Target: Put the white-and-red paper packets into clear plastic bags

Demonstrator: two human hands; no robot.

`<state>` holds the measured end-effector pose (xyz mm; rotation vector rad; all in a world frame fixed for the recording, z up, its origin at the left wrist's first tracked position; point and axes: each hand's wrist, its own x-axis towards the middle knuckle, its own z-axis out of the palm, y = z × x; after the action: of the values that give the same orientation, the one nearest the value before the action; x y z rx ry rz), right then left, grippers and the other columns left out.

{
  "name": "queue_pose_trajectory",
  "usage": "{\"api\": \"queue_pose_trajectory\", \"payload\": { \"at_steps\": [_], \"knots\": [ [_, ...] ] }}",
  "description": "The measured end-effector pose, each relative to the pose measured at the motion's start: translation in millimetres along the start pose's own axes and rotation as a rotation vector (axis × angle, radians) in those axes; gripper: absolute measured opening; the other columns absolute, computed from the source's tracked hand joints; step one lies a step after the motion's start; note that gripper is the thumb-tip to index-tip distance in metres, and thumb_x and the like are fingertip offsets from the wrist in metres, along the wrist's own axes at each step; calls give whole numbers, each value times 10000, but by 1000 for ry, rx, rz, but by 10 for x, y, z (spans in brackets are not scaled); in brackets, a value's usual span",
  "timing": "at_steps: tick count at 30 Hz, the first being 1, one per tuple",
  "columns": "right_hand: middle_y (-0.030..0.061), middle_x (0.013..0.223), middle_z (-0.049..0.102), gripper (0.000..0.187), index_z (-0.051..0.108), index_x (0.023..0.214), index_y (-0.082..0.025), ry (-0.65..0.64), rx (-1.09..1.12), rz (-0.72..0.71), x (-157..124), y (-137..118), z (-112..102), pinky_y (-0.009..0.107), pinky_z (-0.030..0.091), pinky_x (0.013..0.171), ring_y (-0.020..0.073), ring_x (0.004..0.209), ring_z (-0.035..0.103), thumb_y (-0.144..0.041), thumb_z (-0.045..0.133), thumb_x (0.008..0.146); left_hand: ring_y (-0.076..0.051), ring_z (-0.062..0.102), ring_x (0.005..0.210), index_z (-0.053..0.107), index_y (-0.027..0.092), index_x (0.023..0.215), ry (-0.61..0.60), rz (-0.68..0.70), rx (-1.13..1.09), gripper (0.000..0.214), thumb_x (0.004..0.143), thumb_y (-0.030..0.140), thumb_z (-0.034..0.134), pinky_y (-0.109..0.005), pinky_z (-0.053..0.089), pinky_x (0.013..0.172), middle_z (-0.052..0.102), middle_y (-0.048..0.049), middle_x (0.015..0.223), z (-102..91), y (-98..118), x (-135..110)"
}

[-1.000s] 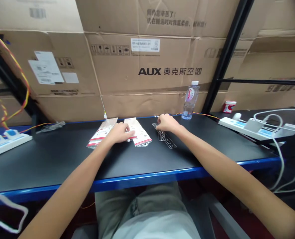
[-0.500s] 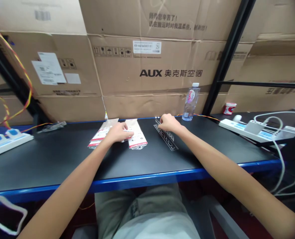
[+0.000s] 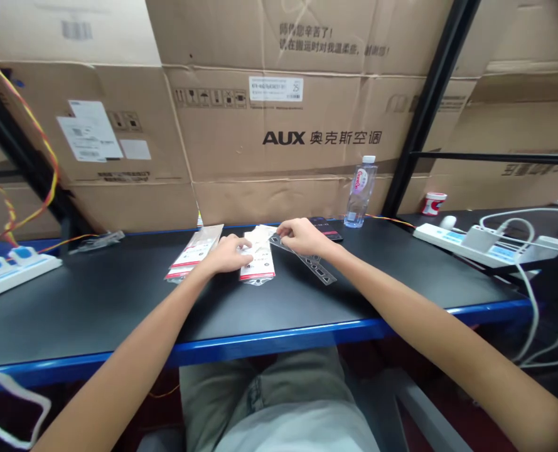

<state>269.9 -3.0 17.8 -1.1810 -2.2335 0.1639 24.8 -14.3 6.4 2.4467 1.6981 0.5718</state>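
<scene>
My left hand (image 3: 226, 255) rests on a white and red plastic-sealed packet (image 3: 257, 267), its fingertips on the packet's upper part. A second, similar packet (image 3: 196, 246) lies just to the left, partly under the left hand's edge. My right hand (image 3: 303, 237) grips the near end of a clear, dark-edged plastic strip with several cut-out windows (image 3: 314, 265). That strip slants down to the right across the black tabletop, and its upper end sits close to the right edge of the packet. A small dark card (image 3: 328, 232) lies behind the right hand, partly hidden.
The black table (image 3: 95, 307) has a blue front edge. A water bottle (image 3: 359, 196) stands at the back against stacked cardboard boxes (image 3: 279, 138). Power strips sit at the left (image 3: 10, 267) and right (image 3: 486, 246), with a white mouse (image 3: 447, 221) and a red-and-white cup (image 3: 433, 203).
My right hand has moved left, carrying the plastic strip toward the packet, and a dark card now shows behind it. The left hand stays on the packet.
</scene>
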Motion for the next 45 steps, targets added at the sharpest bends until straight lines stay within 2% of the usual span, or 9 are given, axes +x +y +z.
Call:
{"api": "queue_pose_trajectory", "payload": {
  "at_steps": [8,13,16,22,25,28,32,41,45],
  "knots": [
    [73,982,755,353,738,987,-136,15,-22,33,17,89,61,210,473,778,171,866,673,-28,518,732,-199,614,859,696,244,1145,-103,149,-46,456,727,264,513,-313,483,874,617,-48,972,0,42,-28],
    [65,897,756,285,754,896,-147,-75,-41,54,5,7,-5,202,466,730,170,818,671,-66,532,738,-225,601,1049,678,315,1225,-286,120,-123,492,752,413,580,-308,452,962,594,-39,1169,-142,146,-116],
    [77,848,749,254,763,853,-162,-157,-136,133,0,11,-51,214,456,692,180,773,667,-93,545,743,-256,571,1143,696,331,1205,-322,88,-195,494,770,533,581,-323,433,998,596,-29,1270,-216,189,-152],
    [130,809,731,196,760,769,-151,-256,-343,176,-23,54,-149,254,445,702,211,759,659,-139,565,751,-236,628,1002,764,238,1053,-206,79,-311,412,811,463,518,-305,491,873,703,-33,1122,-123,98,-85],
    [141,841,731,206,767,821,-148,-257,-386,189,-37,52,-178,258,436,656,216,748,653,-160,576,744,-233,643,923,757,198,1023,-98,85,-201,398,768,413,540,-314,494,858,723,-54,1009,-31,13,-22],
    [137,868,732,214,769,840,-153,-281,-381,191,-43,37,-198,255,429,628,213,736,651,-161,584,733,-258,635,997,742,210,1034,-28,91,-88,421,721,454,601,-333,472,924,705,-72,1099,4,-42,10],
    [117,851,734,200,764,797,-168,-290,-364,187,-43,19,-214,253,441,654,209,745,658,-138,583,720,-290,620,1065,726,227,1037,-40,51,-44,483,704,560,621,-355,472,928,687,-74,1178,-17,-60,10],
    [84,878,748,220,766,811,-186,-270,-259,161,-14,63,-191,229,467,766,198,820,679,-109,579,724,-248,665,940,688,220,913,3,-34,-89,322,767,477,560,-312,503,794,730,-53,1017,-26,-66,14],
    [89,891,749,215,768,816,-176,-272,-242,179,-8,72,-198,214,469,743,193,820,673,-117,585,719,-245,666,912,689,226,948,-3,-37,-70,389,753,542,576,-299,493,757,730,-49,1001,-44,-58,0]
  ]
}}
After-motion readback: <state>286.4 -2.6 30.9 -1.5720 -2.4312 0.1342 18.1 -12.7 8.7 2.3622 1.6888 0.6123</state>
